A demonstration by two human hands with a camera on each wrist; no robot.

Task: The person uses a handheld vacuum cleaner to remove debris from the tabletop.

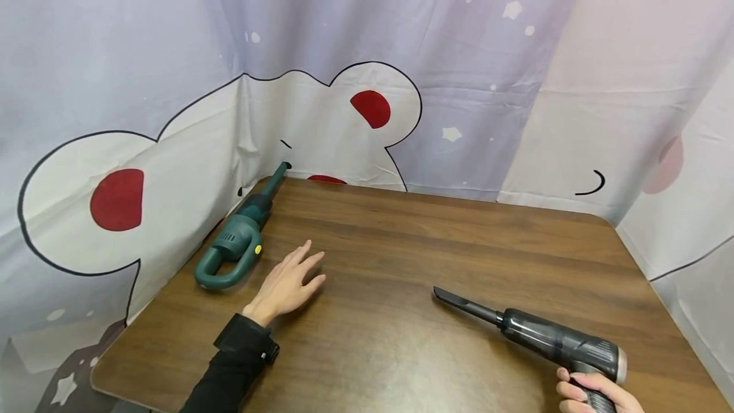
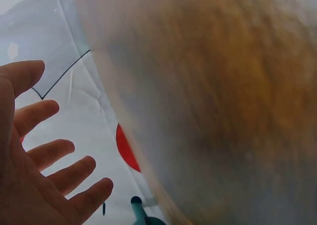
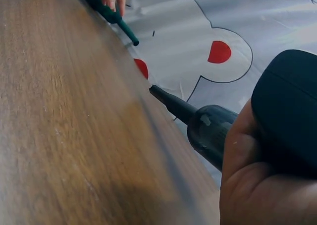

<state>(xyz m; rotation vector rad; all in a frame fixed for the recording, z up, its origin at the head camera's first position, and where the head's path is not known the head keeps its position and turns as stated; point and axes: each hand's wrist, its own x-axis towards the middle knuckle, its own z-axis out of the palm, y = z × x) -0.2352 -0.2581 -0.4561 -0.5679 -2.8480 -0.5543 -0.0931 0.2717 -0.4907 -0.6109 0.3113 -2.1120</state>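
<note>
In the head view, my right hand [image 1: 596,391] grips the handle of a black handheld vacuum [image 1: 559,340] with a narrow crevice nozzle pointing left over the table. The right wrist view shows the same vacuum [image 3: 212,131] with my right hand [image 3: 242,175] wrapped around it. My left hand [image 1: 287,282] has its fingers spread and holds nothing. It is just right of a green handheld vacuum [image 1: 237,234] with a loop handle, a yellow button and a long nozzle, lying at the table's left edge. In the left wrist view, the left hand's fingers [image 2: 74,173] are apart.
The brown wooden table [image 1: 373,234] has rounded corners. A printed curtain [image 1: 459,50] with cartoon shapes, stars and red patches hangs along its back and sides. The tip of the green vacuum touches or nearly touches the curtain.
</note>
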